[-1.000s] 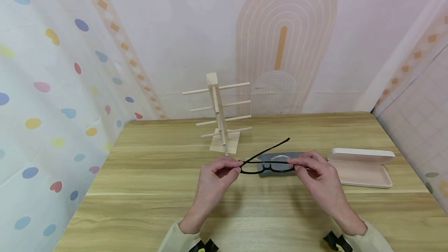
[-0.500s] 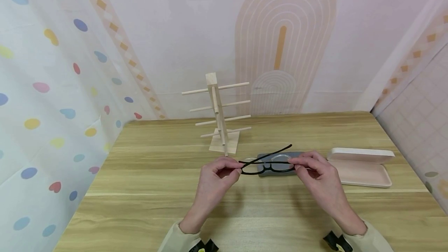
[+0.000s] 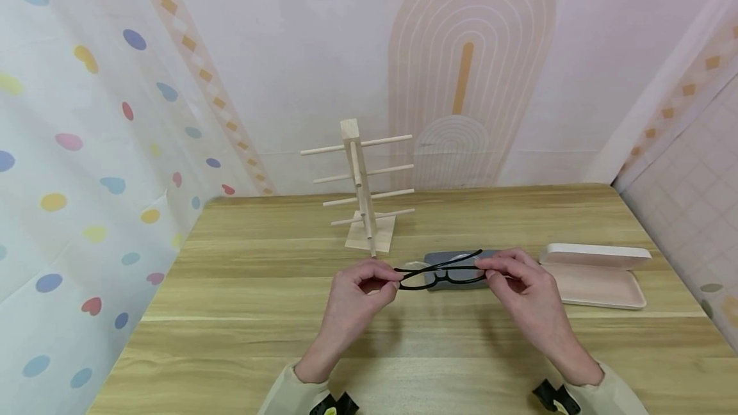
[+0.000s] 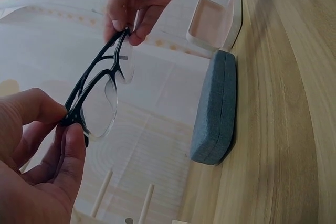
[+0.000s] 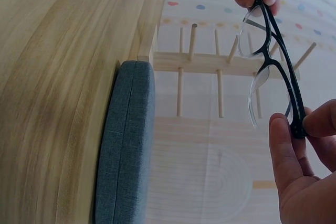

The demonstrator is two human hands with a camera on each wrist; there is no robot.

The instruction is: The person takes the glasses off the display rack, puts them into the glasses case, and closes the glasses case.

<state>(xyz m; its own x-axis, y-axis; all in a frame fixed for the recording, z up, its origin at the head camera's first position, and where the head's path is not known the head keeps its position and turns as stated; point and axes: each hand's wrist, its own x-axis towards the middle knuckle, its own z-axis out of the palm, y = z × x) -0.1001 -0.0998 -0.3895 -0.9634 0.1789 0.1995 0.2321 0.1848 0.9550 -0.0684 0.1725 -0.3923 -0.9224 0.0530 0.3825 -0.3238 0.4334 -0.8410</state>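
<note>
Between my two hands, a pair of black-framed eyeglasses [image 3: 441,279] is held above the table, in front of a blue-grey glasses case [image 4: 214,109]. My left hand [image 3: 359,300] pinches the left hinge corner between thumb and fingers. At the opposite corner, my right hand [image 3: 527,300] grips the frame the same way. The lower part of each rim looks clear, as both wrist views show. One temple arm slants low across the back of the frame; the other also lies folded along it. In the head view the glasses partly cover the blue-grey case, which looks closed.
A wooden peg stand [image 3: 360,184] with several rods rises behind the left hand. An opened pale pink glasses case [image 3: 599,284] lies to the right, its lid tipped up. Beneath everything is a wood-grain table [image 3: 242,312], with a patterned curtain [image 3: 300,50] hanging behind it.
The raised temple arm has swung down toward the frame, from steeply slanted to nearly flat along it. Both hands stay almost where they were.
</note>
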